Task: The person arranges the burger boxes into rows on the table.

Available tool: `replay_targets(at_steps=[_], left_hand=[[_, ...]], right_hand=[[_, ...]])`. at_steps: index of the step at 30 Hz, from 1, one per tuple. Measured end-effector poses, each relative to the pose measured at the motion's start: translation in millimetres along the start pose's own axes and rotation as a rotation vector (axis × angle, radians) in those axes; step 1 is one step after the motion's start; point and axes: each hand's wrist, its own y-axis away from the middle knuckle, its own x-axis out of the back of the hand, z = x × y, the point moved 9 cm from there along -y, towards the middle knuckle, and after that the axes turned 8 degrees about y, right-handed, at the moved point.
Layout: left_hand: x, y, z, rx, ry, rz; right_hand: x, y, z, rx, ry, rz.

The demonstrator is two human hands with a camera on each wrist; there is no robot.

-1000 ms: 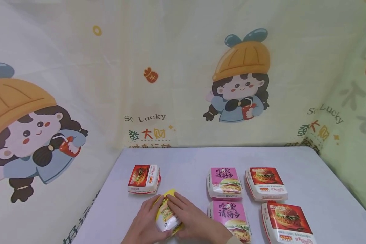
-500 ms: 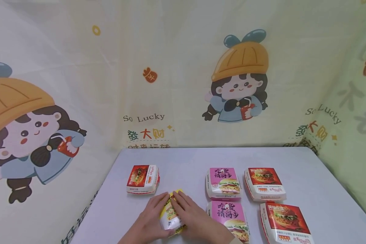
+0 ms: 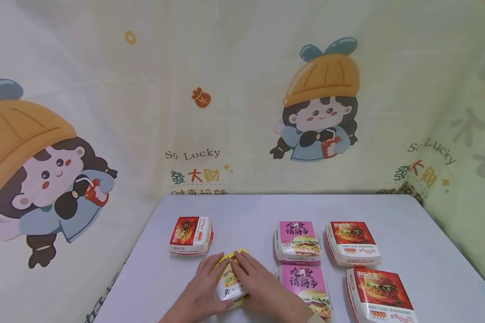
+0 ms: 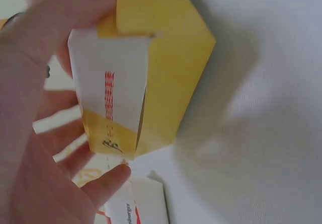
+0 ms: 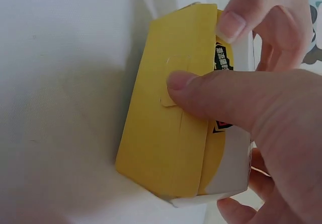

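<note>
A yellow-and-white burger box (image 3: pixel 231 280) sits at the table's near middle between both hands. My left hand (image 3: pixel 202 289) holds its left side, fingers over the lid and thumb at the near corner. From the other side my right hand (image 3: pixel 262 287) grips the box, its fingers across the lid. In the right wrist view the right thumb (image 5: pixel 201 90) presses on a small tab in the box's yellow front wall (image 5: pixel 158 138). The left wrist view shows the white-and-yellow side (image 4: pixel 113 83), with a narrow gap along the edge of the white flap.
A red-and-white burger box (image 3: pixel 190 235) lies behind to the left. On the right stand two pink boxes (image 3: pixel 298 242) (image 3: pixel 304 289), one behind the other, beside two more red-and-white boxes (image 3: pixel 352 242) (image 3: pixel 381 294). A printed cloth (image 3: pixel 246 89) hangs behind the white table (image 3: pixel 242 215).
The yellow-and-white burger box has shifted a little to the right and turned slightly, with both hands moving along on it. The other boxes have stayed where they were.
</note>
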Motion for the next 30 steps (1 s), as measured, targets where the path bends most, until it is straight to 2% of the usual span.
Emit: replay_targets(at_steps=[4, 7, 12, 20, 26, 30], left_hand=[[-8.2, -1.5, -4.9, 0.090, 0.043, -0.068], [-10.7, -2.2, -6.1, 0.121, 0.031, -0.068], [-8.7, -5.2, -2.4, 0.111, -0.053, -0.013], [-12.3, -11.4, 1.0, 0.166, -0.082, -0.042], [-9.6, -15.0, 5.3, 0.127, -0.106, -0.017], [-8.4, -17.3, 5.8, 0.111, -0.097, -0.018]], right_hand=[[0, -0.7, 2, -0.016, 0.010, -0.003], [0, -1.2, 2, -0.025, 0.011, -0.005], [5, -1.4, 2, -0.023, 0.050, 0.022], [6, -3.5, 5, -0.049, 0.086, 0.016], [6, -1.9, 10, -0.099, 0.045, -0.013], [7, 1.0, 11, -0.096, 0.052, 0.006]])
